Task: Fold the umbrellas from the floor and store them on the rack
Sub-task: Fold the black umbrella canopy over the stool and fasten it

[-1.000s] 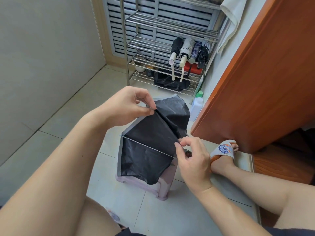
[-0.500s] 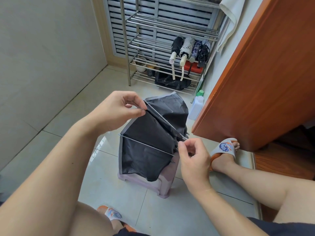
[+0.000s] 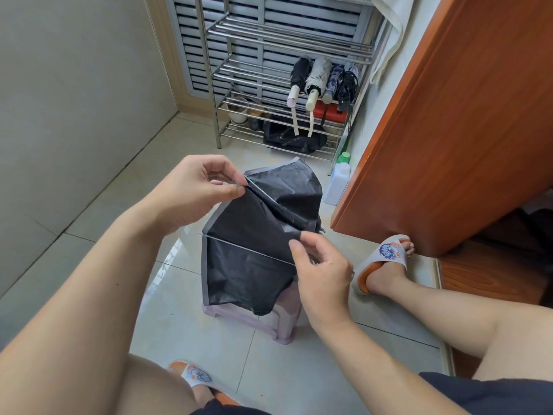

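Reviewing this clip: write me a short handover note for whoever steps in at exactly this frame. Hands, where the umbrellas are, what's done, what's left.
Left hand: grip pinches a rib tip at the edge of the black umbrella.
Right hand: grip pinches the canopy fabric near the centre.
The black umbrella is half collapsed, held above a pink stool.
Done: four folded umbrellas lie on the metal rack.
Left: gather the pleats, wrap this umbrella, and put it on the rack.
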